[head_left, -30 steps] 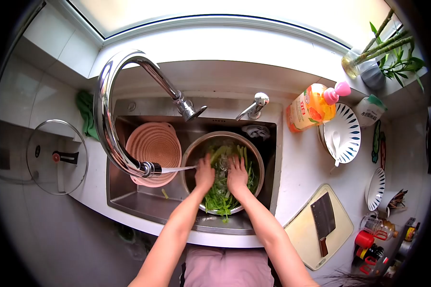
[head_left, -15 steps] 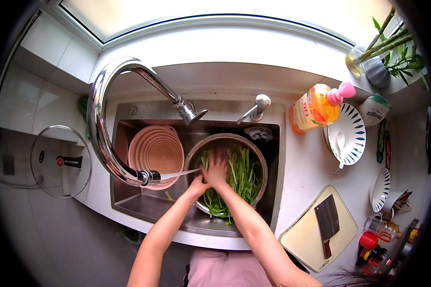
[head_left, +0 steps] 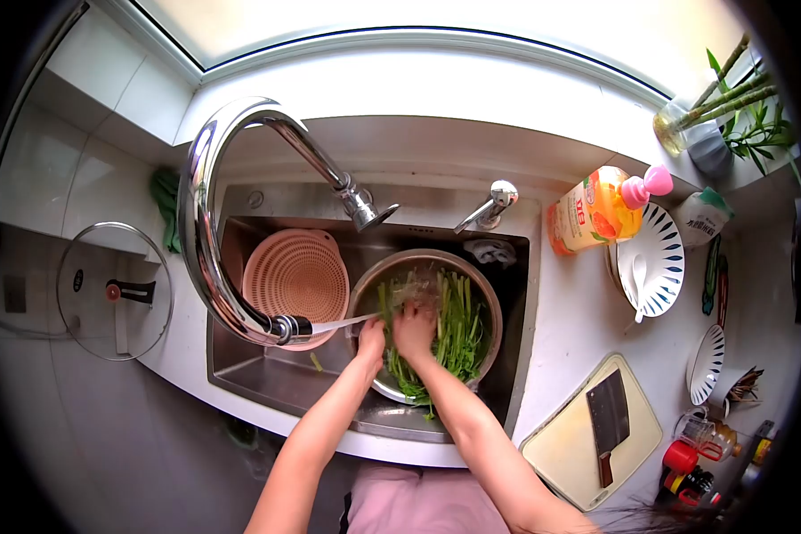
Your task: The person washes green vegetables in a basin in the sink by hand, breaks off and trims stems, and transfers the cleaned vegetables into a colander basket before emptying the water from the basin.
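Note:
A round metal bowl [head_left: 492, 356] holds long green leafy stalks [head_left: 454, 307] in water. My right hand [head_left: 415, 331] is down among the stalks with its fingers curled onto them, and splashing water blurs the fingertips. Close by on the left, just inside the bowl's near-left rim, my left hand [head_left: 371, 341] has its fingers drawn together beside a few stalks; I cannot tell what is in them. From the chrome faucet [head_left: 196, 191] at the left, a stream of water [head_left: 343, 321] runs past my left hand into the bowl.
A pink colander [head_left: 295, 276] sits in the sink [head_left: 285, 378] left of the bowl. On the right counter are a soap bottle [head_left: 596, 209], a patterned dish [head_left: 667, 267] with a spoon, and a cleaver [head_left: 608, 414] on a cutting board [head_left: 556, 445]. A glass lid [head_left: 114, 291] stands left.
My hands have come apart: the right was spread flat over the stalks and now curls lower into them, while the left has shifted slightly up, away from the right wrist. The view has shifted slightly.

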`<state>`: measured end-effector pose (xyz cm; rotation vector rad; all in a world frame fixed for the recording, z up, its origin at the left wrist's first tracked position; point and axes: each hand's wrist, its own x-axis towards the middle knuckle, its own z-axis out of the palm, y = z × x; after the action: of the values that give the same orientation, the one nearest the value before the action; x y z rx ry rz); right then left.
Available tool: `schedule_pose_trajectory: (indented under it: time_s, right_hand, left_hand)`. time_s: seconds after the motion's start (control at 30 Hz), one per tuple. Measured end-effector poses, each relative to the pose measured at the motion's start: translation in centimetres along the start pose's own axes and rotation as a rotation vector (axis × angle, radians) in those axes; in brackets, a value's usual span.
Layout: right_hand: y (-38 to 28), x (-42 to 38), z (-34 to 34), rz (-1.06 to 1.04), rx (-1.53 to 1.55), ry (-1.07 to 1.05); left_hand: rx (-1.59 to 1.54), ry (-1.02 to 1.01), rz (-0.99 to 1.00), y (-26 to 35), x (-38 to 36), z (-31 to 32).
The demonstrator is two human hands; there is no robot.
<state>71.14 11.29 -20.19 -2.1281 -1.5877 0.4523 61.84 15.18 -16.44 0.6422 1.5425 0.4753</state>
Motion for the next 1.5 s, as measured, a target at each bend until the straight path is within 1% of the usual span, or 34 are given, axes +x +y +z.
schedule_pose_trajectory:
  time_s: [0.03,0.07,0.1,0.17,0.2,0.23,0.27,0.3,0.33,0.37,0.4,0.43,0.5,0.53,0.57,0.63,0.67,0.7,0.77,0.83,0.87,0.9,0.97,1.0,1.03,1.07,1.1,1.13,1.17,1.2,1.23,1.3,1.43,1.5]
  right_hand:
    - [-0.9,-0.3,-0.1,0.05,-0.002,-0.049]
    - [0.0,-0.1,-2.3,-0.172,0.128,-0.21]
    - [1.4,0.4,-1.7,-0.168,0.127,-0.21]
    - [3.4,1.3,-0.1,0.02,0.32,-0.393]
    - [0.7,0.4,-0.5,0.278,0.265,-0.094]
    - [0.0,0.1,0.8,0.124,-0.137,-0.033]
    - [0.3,0.1,0.1,-0.031,0.032,-0.125]
    - [0.7,0.0,-1.0,-0.183,0.201,-0.216]
    - [1.0,0.2,-2.0,-0.179,0.201,-0.216]
    - [1.1,0.9,-3.4,0.005,0.262,-0.307]
    - [1.1,1.3,-4.3,0.188,0.317,-0.396]
    - [0.9,0.5,-0.9,0.185,0.225,-0.086]
    - [-2.0,-0.4,-0.8,0.107,0.259,0.072]
    - [-2.5,-0.9,-1.9,-0.027,0.279,0.15]
    - [-3.0,-1.2,-3.9,-0.024,0.277,0.149]
    - [-2.9,-1.7,-7.2,-0.077,0.352,-0.067]
    - [-2.6,-1.7,-7.9,-0.058,0.345,-0.002]
    - [-1.9,-1.3,-8.7,-0.085,0.283,0.017]
    - [-0.8,0.4,-9.3,-0.019,0.122,0.099]
    - [0.6,2.3,-8.4,-0.026,-0.078,0.022]
    - [1.5,2.9,-7.4,-0.072,-0.161,-0.003]
    - [2.0,3.3,-7.3,-0.069,-0.158,-0.003]
    - [2.6,3.9,-7.2,0.048,-0.152,-0.078]
    - [3.1,3.7,-7.0,0.077,-0.111,0.037]
    - [3.7,3.2,-7.1,0.074,-0.112,0.037]
    - [3.8,3.0,-8.0,0.269,0.331,-0.061]
    - [3.4,3.0,-9.7,0.46,0.774,-0.16]
    - [3.0,2.7,-11.5,0.711,1.225,-0.393]
    - [2.2,2.3,-13.1,0.715,1.22,-0.392]
    - [1.4,1.9,-14.4,0.75,1.362,-0.437]
    - [0.8,1.7,-15.0,0.782,1.506,-0.485]
    - [0.3,1.4,-15.3,0.786,1.539,-0.487]
    - [0.0,0.8,-15.1,0.768,1.54,-0.425]
    - [-0.2,0.7,-14.7,0.763,1.489,-0.36]
  left_hand:
    - [0.002,-0.003,0.003,0.5,-0.7,0.4]
    - [0.035,0.025,0.02,0.7,-1.2,0.6]
    - [0.067,0.054,0.034,0.6,-1.4,0.7]
    - [0.087,0.061,0.031,-0.5,-0.7,0.4]
    - [0.074,0.068,0.054,-1.1,-0.2,0.4]
    - [0.064,0.073,0.079,-1.6,0.4,0.4]
    - [0.037,0.045,0.093,-0.3,-1.2,1.0]
    - [0.042,0.042,0.092,-0.7,-0.8,0.9]
    - [0.092,0.088,0.083,-1.2,-0.4,0.9]
    - [0.139,0.136,0.073,-1.5,0.0,0.9]
    - [0.069,0.052,-0.002,-1.7,0.4,0.6]
    - [0.063,0.051,-0.001,-2.0,0.7,0.7]
    - [0.084,0.116,0.112,-2.3,0.9,0.8]
    - [0.047,0.127,0.161,-2.1,0.3,1.2]
    - [0.048,0.125,0.159,-2.0,0.4,1.2]
    - [-0.109,0.109,0.121,-1.8,0.4,1.3]
    - [0.02,0.098,0.127,-1.5,0.2,1.2]
    - [0.017,0.099,0.128,-1.6,0.3,1.4]
    - [0.444,0.226,0.252,-2.2,0.4,1.7]
    - [0.485,0.227,0.276,-1.8,-0.3,2.0]
    - [0.522,0.227,0.299,-1.5,-0.9,2.1]
    - [0.559,0.225,0.326,-1.5,-1.0,2.3]
    - [0.576,0.265,0.33,-0.7,-2.1,2.2]
    - [0.663,0.233,0.348,0.7,-3.8,2.3]
    - [0.746,0.198,0.37,1.7,-4.8,2.4]
    - [0.825,0.216,0.434,1.3,-4.9,2.1]
    - [0.82,0.212,0.437,1.7,-5.1,1.8]
    - [0.588,0.038,0.365,2.0,-5.4,1.3]
    - [0.354,-0.13,0.287,2.2,-5.9,1.0]
    - [0.246,-0.226,0.256,2.7,-6.3,0.9]
    - [0.242,-0.223,0.255,3.1,-6.8,0.8]
    - [0.115,-0.387,0.149,4.4,-8.5,0.4]
    - [0.081,-0.437,0.147,5.8,-10.6,0.2]
    - [0.088,-0.439,0.123,6.6,-11.3,0.4]
